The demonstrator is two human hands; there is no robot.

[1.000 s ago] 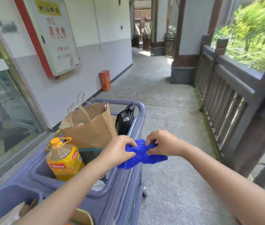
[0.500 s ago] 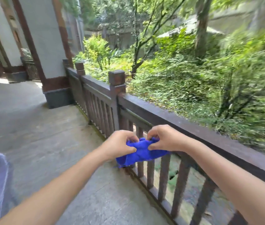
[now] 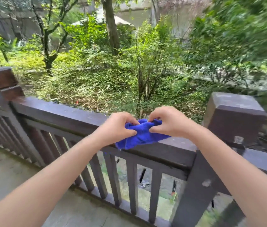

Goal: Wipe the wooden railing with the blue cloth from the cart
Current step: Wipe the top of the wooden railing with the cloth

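Green trees and bushes [image 3: 96,76] fill the top of the frame behind the wooden railing [image 3: 59,115]. In the middle I see my left hand [image 3: 116,126] pinching the blue cloth [image 3: 141,136], its grip closed on it. My right hand [image 3: 170,122] pinches the other side. The cloth sits bunched over the top rail, left of a square post [image 3: 234,117].

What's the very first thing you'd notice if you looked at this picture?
The bright blue cloth jumps out, bunched between the left hand and the right hand in the middle of the view, just over the dark wooden railing. Behind the railing is a wall of green bushes and trees, and a chunky square post stands at the right.
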